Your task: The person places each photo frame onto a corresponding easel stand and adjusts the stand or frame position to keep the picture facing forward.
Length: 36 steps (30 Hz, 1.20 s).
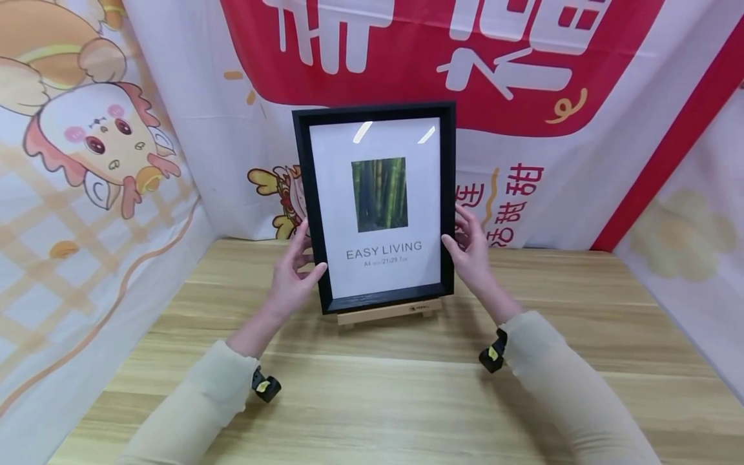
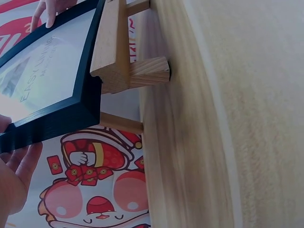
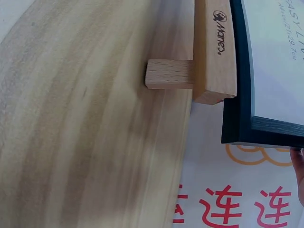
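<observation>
Inside frame [image 1: 448, 194], print [image 1: 380, 194] (bamboo, apparently)

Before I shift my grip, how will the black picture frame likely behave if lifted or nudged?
The picture frame is probably stiff: its thick black border looks straight-edged. The shiny cover, showing light reflections, may be slippery. Pushed near the top, it could tip, since it rises well above the wooden easel ledge.
</observation>
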Each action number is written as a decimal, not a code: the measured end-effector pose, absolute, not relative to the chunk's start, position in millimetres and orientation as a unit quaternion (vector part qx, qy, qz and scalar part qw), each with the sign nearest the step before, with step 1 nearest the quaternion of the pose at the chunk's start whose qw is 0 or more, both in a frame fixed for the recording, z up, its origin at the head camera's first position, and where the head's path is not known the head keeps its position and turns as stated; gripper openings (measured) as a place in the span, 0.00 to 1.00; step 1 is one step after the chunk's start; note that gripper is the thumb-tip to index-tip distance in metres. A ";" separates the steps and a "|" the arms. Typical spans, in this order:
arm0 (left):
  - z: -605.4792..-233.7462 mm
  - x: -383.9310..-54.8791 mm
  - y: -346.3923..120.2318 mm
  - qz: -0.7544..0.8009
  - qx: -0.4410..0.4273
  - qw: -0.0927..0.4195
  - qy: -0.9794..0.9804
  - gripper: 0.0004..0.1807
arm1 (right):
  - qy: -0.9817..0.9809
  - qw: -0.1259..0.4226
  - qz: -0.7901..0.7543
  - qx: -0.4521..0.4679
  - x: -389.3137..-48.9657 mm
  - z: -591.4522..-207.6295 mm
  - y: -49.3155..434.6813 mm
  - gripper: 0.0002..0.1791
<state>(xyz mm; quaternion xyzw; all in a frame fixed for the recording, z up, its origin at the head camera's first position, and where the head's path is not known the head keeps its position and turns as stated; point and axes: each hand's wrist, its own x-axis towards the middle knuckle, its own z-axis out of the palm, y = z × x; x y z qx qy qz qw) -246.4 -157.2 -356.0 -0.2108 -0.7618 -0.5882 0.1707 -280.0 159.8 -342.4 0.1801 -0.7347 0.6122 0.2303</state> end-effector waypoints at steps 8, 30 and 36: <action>-373.9 -259.7 -160.1 -0.591 -0.212 0.174 -0.758 0.48 | -0.733 0.217 0.623 0.164 -280.6 -344.5 160.3 0.32; -403.8 -229.1 -162.1 -0.593 -0.163 0.119 -0.780 0.52 | -0.768 0.098 0.605 0.184 -267.5 -389.5 205.7 0.45; -425.3 -217.7 -157.2 -0.584 -0.157 0.085 -0.792 0.56 | -0.790 0.051 0.581 0.189 -257.9 -409.6 211.0 0.53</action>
